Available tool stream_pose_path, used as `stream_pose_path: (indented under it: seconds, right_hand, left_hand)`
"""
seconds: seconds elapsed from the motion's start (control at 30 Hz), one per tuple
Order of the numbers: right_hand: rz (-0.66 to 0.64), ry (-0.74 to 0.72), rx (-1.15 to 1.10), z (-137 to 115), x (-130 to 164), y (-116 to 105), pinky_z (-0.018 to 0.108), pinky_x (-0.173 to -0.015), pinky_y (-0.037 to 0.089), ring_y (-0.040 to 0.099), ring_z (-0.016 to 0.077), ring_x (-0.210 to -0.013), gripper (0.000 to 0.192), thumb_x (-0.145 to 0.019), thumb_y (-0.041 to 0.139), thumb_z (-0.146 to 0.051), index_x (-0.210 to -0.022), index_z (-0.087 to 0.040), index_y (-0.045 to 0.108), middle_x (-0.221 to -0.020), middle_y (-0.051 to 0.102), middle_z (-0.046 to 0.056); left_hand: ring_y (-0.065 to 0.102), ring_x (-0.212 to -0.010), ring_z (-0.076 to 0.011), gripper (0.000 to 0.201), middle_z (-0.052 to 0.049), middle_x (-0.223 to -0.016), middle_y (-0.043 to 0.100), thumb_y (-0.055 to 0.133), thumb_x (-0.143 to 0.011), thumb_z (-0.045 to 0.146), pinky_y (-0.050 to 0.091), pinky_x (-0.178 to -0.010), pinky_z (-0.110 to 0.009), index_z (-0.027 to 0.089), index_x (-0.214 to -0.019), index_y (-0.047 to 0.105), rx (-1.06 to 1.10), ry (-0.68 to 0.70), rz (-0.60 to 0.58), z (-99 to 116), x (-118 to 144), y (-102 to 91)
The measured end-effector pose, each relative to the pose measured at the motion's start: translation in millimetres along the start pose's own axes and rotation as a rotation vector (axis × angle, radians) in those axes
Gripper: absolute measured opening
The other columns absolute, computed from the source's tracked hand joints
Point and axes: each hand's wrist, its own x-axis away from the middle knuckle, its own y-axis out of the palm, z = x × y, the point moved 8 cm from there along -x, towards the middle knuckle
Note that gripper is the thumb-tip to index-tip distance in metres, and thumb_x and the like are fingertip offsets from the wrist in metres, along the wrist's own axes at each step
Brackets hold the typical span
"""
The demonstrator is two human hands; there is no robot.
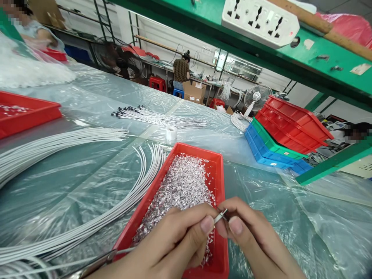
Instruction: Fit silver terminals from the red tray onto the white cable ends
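**Small metal terminal pinched between both hands, over the near end of the red tray**

The left hand (174, 242) and the right hand (250, 236) met just above the near end of the red tray (220, 170), and between them they held one small metal terminal (221, 216). The fingers (207, 224) of the left hand were closed on its lower left end, with the thumb nail turned up to the camera. The fingers of the right hand were closed on its upper right end. The long axis of the terminal ran slanted, from low on the left to a little higher on the right, so each hand took one end and neither was clearly nearer to it. Whether a wire end was already inside the piece, I could not tell.

A thin white wire (87, 267) ran from under the left hand toward the lower left edge of the view. The tray was filled with a heap of loose shiny terminals (183, 182), lying directly under and beyond the fingertips. To the left of the tray, on the counter (276, 201) covered with clear plastic sheet, a bundle of white wires (122, 205) curved away, close beside the tray's left wall. A small roll of white tape (171, 133) stood beyond the tray, well apart from the hands.
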Motion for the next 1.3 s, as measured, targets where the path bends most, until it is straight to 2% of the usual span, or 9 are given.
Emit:
stream_pose_path:
  seconds: [0.2,0.3,0.4,0.53,0.7,0.83,0.97,1.07,1.3]
  right_hand:
    - [-0.026,0.127,-0.072,10,4,5,0.018,-0.069,0.045,0.06,0.0144,-0.079,0.017,-0.104,0.042,-0.036,-0.098,-0.033,0.057,-0.087,0.063,-0.008]
    - [-0.041,0.183,-0.136,16,6,9,0.019,-0.074,0.047,0.059,0.0151,-0.084,0.02,-0.105,0.041,-0.04,-0.099,-0.032,0.058,-0.09,0.061,-0.005]
    - [-0.058,0.186,-0.161,18,7,12,0.022,-0.076,0.049,0.058,0.0163,-0.081,0.03,-0.106,0.038,-0.046,-0.096,-0.029,0.06,-0.09,0.061,-0.003]
    - [-0.039,0.184,-0.158,18,6,10,0.022,-0.077,0.05,0.058,0.0168,-0.08,0.04,-0.106,0.035,-0.057,-0.095,-0.029,0.061,-0.091,0.062,-0.001]
    - [-0.06,0.179,-0.176,18,5,13,0.024,-0.078,0.051,0.058,0.0172,-0.079,0.047,-0.104,0.031,-0.063,-0.093,-0.027,0.059,-0.09,0.061,0.0]
    - [-0.06,0.146,-0.168,15,4,12,0.019,-0.07,0.049,0.056,0.0149,-0.077,0.032,-0.107,0.035,-0.051,-0.099,-0.031,0.058,-0.084,0.06,-0.004]
    - [-0.038,0.089,-0.053,9,3,6,0.017,-0.068,0.046,0.059,0.013,-0.077,0.018,-0.106,0.042,-0.036,-0.106,-0.039,0.059,-0.084,0.061,-0.009]
    - [-0.039,0.077,-0.018,8,3,3,0.018,-0.071,0.047,0.06,0.0131,-0.082,0.02,-0.105,0.043,-0.033,-0.113,-0.046,0.057,-0.089,0.062,-0.011]
    - [-0.068,0.026,-0.067,5,5,5,0.017,-0.068,0.047,0.061,0.0138,-0.087,0.03,-0.103,0.044,-0.022,-0.122,-0.045,0.05,-0.093,0.063,-0.009]
  left_hand:
    - [0.058,-0.067,-0.0108,0.029,-0.001,-0.079,0.062,0.049,-0.099,0.036,0.054,-0.063,-0.015,0.027,-0.123,0.062,0.103,-0.084,-0.013,-5,0,3.7]
    - [0.055,-0.063,-0.0107,0.027,-0.001,-0.076,0.061,0.05,-0.098,0.037,0.052,-0.059,-0.014,0.027,-0.117,0.066,0.131,-0.069,0.059,-10,1,2.7]
    - [0.053,-0.059,-0.0108,0.028,0.0,-0.071,0.059,0.05,-0.097,0.039,0.051,-0.055,-0.014,0.027,-0.115,0.068,0.137,-0.036,0.127,-12,2,1.4]
    - [0.055,-0.06,-0.0116,0.028,0.0,-0.071,0.06,0.055,-0.095,0.039,0.052,-0.055,-0.015,0.027,-0.116,0.068,0.116,-0.008,0.082,-11,1,5.4]
    - [0.054,-0.057,-0.0111,0.028,0.0,-0.068,0.059,0.049,-0.097,0.039,0.05,-0.053,-0.014,0.027,-0.111,0.069,0.087,0.001,0.129,-8,0,0.5]
    - [0.056,-0.059,-0.0097,0.028,0.002,-0.071,0.059,0.05,-0.096,0.043,0.051,-0.056,-0.014,0.029,-0.116,0.064,0.051,-0.046,0.085,-4,-1,3.4]
    - [0.059,-0.063,-0.0088,0.027,0.004,-0.078,0.064,0.05,-0.095,0.043,0.051,-0.061,-0.013,0.034,-0.118,0.061,0.0,-0.051,0.15,0,-1,-1.5]
    - [0.063,-0.071,-0.0115,0.026,0.001,-0.091,0.068,0.05,-0.095,0.036,0.053,-0.068,-0.018,0.031,-0.118,0.062,-0.096,0.028,0.099,9,-3,-0.7]
    - [0.061,-0.066,-0.0133,0.021,0.0,-0.077,0.065,0.05,-0.095,0.03,0.051,-0.064,-0.02,0.029,-0.109,0.066,-0.297,0.023,0.038,13,-6,2.8]
